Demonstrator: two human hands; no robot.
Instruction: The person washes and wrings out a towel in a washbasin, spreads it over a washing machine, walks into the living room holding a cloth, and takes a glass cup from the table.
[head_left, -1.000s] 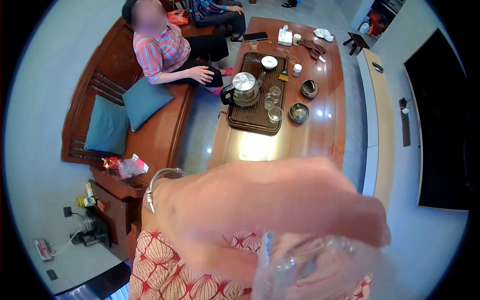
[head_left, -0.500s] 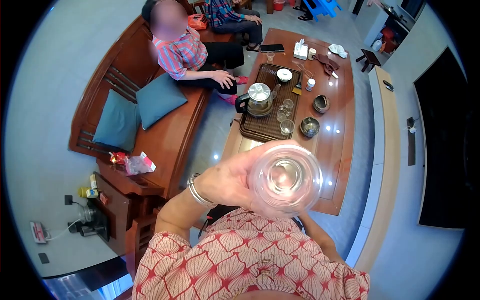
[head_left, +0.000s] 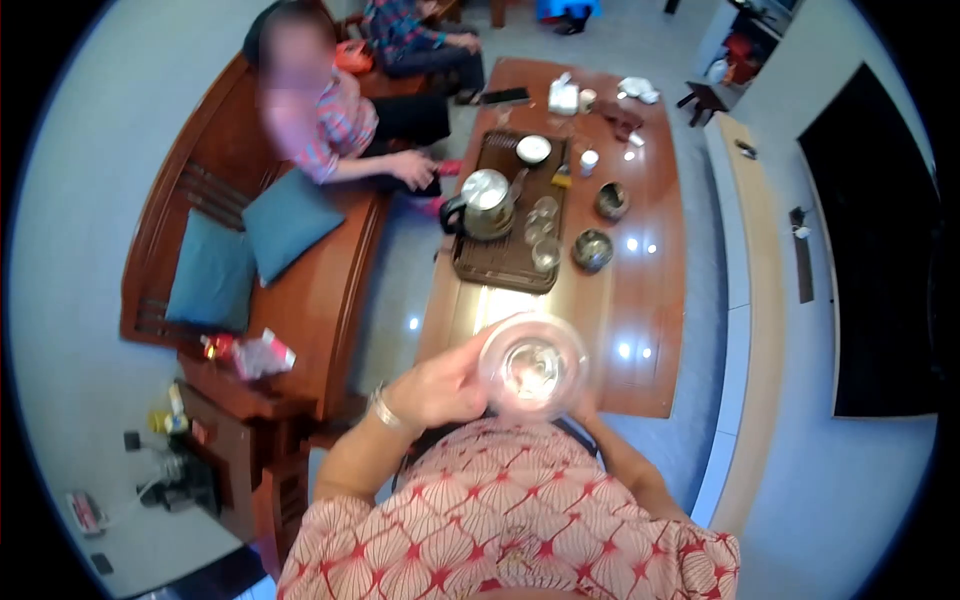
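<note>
My left hand (head_left: 448, 386), with a silver bangle at its wrist, is wrapped round a clear drinking glass (head_left: 535, 362). The glass is seen from above, in front of my patterned top, and some clear liquid seems to be in it. My right hand (head_left: 586, 404) is low beside the table edge, mostly hidden behind the glass, so its fingers do not show. Beyond the glass, a brown slatted tea tray (head_left: 470, 272) lies on the wooden table (head_left: 640, 310). A glass kettle (head_left: 487, 208), several small glass cups (head_left: 545, 252) and a white lidded bowl (head_left: 533, 150) stand on the tray.
Two dark round bowls, the nearer one (head_left: 593, 250) right of the tray, stand on the table. A tissue box (head_left: 563, 97) and phone (head_left: 505, 96) lie farther back. A person (head_left: 345, 140) sits on the wooden bench (head_left: 345, 310) at left; another person (head_left: 425, 50) sits beyond.
My left hand has lowered the glass toward my body, slightly left, and it looks smaller now. The view has shifted, and the seated person's hands have come closer together.
</note>
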